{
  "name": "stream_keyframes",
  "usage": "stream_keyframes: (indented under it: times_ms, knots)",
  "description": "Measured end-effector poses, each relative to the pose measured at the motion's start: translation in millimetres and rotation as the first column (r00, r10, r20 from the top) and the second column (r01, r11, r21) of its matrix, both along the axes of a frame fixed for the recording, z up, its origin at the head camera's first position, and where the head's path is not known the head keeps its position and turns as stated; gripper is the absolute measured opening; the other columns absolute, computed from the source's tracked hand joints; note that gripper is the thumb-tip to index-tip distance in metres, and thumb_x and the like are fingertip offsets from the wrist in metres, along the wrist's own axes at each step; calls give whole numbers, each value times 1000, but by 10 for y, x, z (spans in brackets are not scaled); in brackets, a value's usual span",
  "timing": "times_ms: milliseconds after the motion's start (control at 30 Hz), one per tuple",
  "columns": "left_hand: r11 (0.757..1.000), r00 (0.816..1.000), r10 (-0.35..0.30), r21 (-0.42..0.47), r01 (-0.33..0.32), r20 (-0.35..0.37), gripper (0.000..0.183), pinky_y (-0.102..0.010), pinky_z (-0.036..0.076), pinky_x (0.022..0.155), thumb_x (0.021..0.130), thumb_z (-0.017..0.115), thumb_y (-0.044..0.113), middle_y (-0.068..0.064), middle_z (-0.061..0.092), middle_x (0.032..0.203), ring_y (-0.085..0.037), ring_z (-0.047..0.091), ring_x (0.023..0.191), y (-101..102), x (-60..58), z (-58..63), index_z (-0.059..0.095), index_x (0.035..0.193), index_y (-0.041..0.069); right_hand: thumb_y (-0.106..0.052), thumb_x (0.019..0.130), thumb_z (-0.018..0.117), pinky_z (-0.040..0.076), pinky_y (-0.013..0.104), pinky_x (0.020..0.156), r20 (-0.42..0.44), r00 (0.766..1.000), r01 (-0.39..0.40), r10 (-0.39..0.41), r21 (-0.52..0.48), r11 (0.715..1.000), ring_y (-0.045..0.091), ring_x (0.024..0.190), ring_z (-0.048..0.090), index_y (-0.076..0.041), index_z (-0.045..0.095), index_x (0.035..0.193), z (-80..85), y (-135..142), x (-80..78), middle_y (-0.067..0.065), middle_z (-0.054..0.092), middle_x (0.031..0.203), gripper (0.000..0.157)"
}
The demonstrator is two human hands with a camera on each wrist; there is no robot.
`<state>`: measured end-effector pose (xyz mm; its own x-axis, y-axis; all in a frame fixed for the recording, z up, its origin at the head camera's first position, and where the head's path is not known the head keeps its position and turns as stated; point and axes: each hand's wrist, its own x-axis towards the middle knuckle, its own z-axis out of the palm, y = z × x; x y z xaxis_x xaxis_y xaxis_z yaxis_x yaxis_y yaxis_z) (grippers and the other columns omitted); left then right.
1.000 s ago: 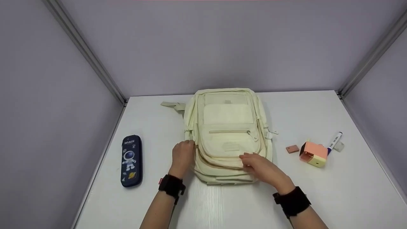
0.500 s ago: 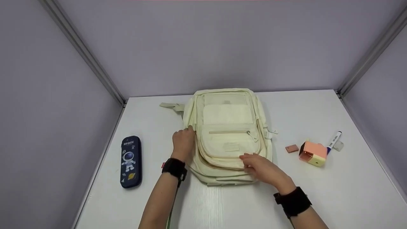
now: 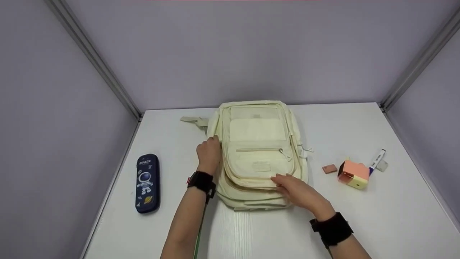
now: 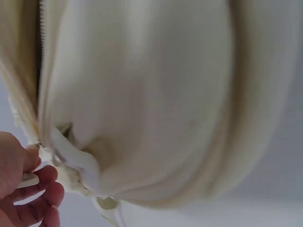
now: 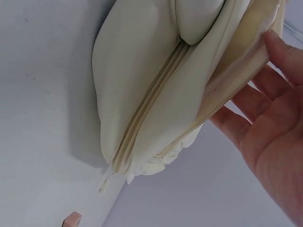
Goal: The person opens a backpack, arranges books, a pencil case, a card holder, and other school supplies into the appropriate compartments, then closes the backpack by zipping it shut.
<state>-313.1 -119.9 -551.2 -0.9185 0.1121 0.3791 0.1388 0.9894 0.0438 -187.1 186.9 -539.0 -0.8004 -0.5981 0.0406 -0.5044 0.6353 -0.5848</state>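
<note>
A cream backpack [image 3: 257, 144] lies flat on the white table [image 3: 359, 223], front side up. My left hand [image 3: 211, 147] is at its left side, level with the front pocket. In the left wrist view the left hand [image 4: 28, 177] pinches a white zipper pull [image 4: 29, 180] at the seam of the backpack [image 4: 151, 94]. My right hand [image 3: 289, 183] holds the bag's lower front edge. In the right wrist view the right hand [image 5: 265, 109] has thumb and fingers pinching the unzipped flap edge [image 5: 236, 80], with a zipped seam [image 5: 147, 109] beside it.
A dark blue space-print pencil case [image 3: 147, 183] lies to the left of the bag. To its right sit a brown eraser [image 3: 329, 168], a pink-and-yellow sharpener [image 3: 354, 174] and a marker [image 3: 377, 161]. Grey walls close in the table on three sides.
My left hand has slid up along the backpack's left side, away from me, with the zipper pull. The right hand has stayed at the lower front edge.
</note>
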Motion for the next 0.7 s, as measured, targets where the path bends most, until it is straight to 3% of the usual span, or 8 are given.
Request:
stream_keyframes:
  times_ms: [100, 233, 367, 533, 700]
  knots:
    - [998, 1000, -18, 53, 17, 11, 6, -46, 51, 58, 95, 62, 6, -16, 61, 86, -34, 62, 68, 30, 46, 79, 62, 94, 1, -10, 101, 55, 45, 47, 94, 16, 999, 28, -28, 0, 1000, 32, 115, 57, -6, 59, 124, 16, 6, 18, 11, 64, 119, 23]
    - [990, 997, -62, 132, 57, 35, 20, -48, 50, 67, 96, 65, 19, -16, 61, 99, -35, 62, 82, 68, 168, 204, 63, 109, 3, -11, 104, 50, 46, 47, 95, 22, 999, 41, -41, -17, 999, 32, 119, 57, -10, 55, 105, 43, -2, 15, 14, 63, 125, 5]
    - [971, 986, -152, 197, 136, 71, 30, -49, 48, 77, 99, 61, 29, -14, 63, 109, -34, 61, 97, 122, 344, 290, 63, 119, 7, -13, 105, 48, 48, 45, 93, 19, 999, 48, -47, -34, 998, 31, 118, 58, -13, 51, 99, 66, -7, -5, 14, 64, 124, 6]
    - [921, 948, -313, 262, 289, 54, 35, -50, 46, 89, 102, 54, 36, -12, 64, 114, -33, 59, 108, 196, 550, 314, 65, 121, 8, -17, 106, 46, 51, 43, 85, -15, 999, 50, -51, -41, 998, 28, 107, 64, -14, 50, 99, 99, -2, -35, 10, 67, 115, 8]
    - [865, 907, -420, 286, 411, -33, 38, -48, 41, 99, 104, 48, 39, -10, 63, 116, -30, 57, 114, 258, 739, 288, 66, 120, 9, -20, 106, 46, 45, 33, 67, -41, 998, 49, -52, -58, 997, 17, 74, 59, -13, 50, 99, 161, 4, -84, 7, 64, 91, 11]
